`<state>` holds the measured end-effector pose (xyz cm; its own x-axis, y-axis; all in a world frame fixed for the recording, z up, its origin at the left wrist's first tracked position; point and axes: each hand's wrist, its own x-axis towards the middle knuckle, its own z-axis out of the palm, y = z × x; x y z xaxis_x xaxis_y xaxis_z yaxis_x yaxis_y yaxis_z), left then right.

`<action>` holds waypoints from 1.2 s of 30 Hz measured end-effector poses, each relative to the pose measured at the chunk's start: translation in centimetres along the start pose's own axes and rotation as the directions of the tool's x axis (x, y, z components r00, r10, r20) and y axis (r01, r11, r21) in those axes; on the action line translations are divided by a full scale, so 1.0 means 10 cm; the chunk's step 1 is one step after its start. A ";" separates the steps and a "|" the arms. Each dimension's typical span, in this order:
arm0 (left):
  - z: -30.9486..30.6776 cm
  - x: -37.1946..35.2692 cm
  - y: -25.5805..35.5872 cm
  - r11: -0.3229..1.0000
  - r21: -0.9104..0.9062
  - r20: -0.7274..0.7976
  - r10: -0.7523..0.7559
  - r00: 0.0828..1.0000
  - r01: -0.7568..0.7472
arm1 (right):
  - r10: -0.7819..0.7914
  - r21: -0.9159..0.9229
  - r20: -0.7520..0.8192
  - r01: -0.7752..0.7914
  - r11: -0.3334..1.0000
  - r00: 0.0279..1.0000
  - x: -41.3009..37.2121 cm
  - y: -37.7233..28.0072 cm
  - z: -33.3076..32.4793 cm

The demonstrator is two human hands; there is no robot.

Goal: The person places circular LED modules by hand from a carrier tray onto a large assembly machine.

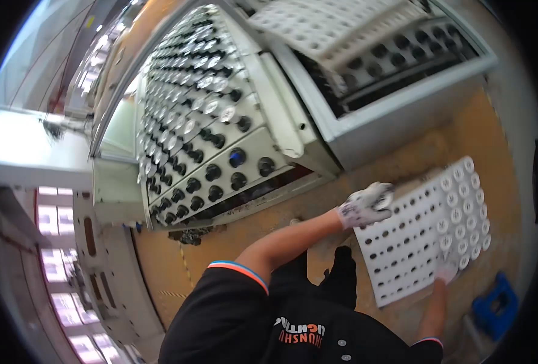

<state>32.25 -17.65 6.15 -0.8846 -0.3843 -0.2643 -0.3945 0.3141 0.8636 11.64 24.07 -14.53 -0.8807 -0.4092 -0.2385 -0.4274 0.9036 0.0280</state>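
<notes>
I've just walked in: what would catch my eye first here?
Most striking is the big tilted rack filling the upper middle, lined with rows of dark sockets, many holding pale round bulbs. Lower right, on the tan floor, lies a white perforated tray with round white pieces along its right side; the gloved left hand grips its corner and the right hand touches its lower edge.
</notes>
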 end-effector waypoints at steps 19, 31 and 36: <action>-4.52 -4.61 -2.47 0.849 -0.528 -0.831 -0.513 -0.216 0.012 | -0.336 0.955 -0.013 0.111 0.274 0.942 -1.13 -5.37 -2.23; -5.32 -4.95 -4.44 0.344 0.096 -0.802 -0.529 0.277 0.934 | -0.815 0.334 -0.403 0.896 0.293 0.417 -1.45 -7.87 -2.90; -5.21 -4.90 -4.47 0.383 0.082 -0.885 -0.396 0.244 0.920 | -0.883 0.109 -0.215 0.909 0.402 0.416 -1.23 -8.39 -2.68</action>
<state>106.23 -58.11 2.92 0.1607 -0.9866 -0.0267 -0.9854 -0.1619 0.0527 52.89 -50.10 12.09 -0.0327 -0.9958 0.0851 -0.9504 0.0046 -0.3111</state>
